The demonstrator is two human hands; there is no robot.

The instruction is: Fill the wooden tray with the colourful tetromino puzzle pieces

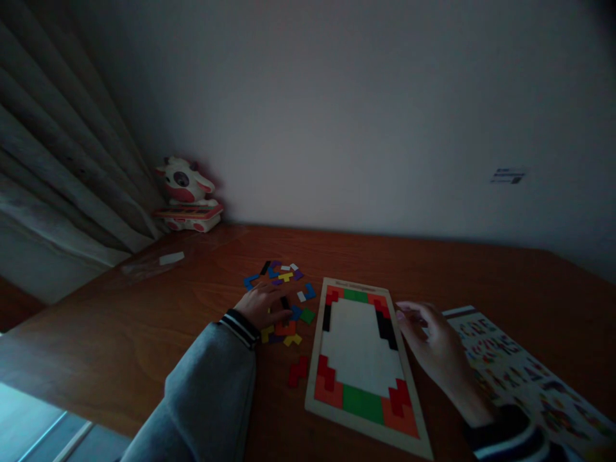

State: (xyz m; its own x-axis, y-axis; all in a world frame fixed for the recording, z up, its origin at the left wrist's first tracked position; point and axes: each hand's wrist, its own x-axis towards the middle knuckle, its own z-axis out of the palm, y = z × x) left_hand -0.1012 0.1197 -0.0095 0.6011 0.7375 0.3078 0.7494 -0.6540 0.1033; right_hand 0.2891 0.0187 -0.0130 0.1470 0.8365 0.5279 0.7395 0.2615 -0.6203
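Observation:
My left hand (262, 305) lies over a loose pile of coloured puzzle pieces, fingers spread and nothing visibly gripped. A black piece (284, 302) shows by its fingertips, with a green piece (307, 315) and an orange piece (285, 328) nearby. Beside the right rim of the wooden puzzle board (315, 356) is my right hand (428, 333), its fingers loosely curved, thumb and forefinger tips slightly apart, nothing seen between them. Red, green, orange and black pieces line the board's inner edges around a bare pale middle. One red piece (298, 371) lies outside, left of the board.
A printed pattern sheet (505, 359) lies to the right, partly behind my right forearm. At the back left stands a cow-shaped toy keyboard (188, 196) by a curtain (72, 141). A white slip (172, 258) lies on the brown table (202, 289), with the wall behind.

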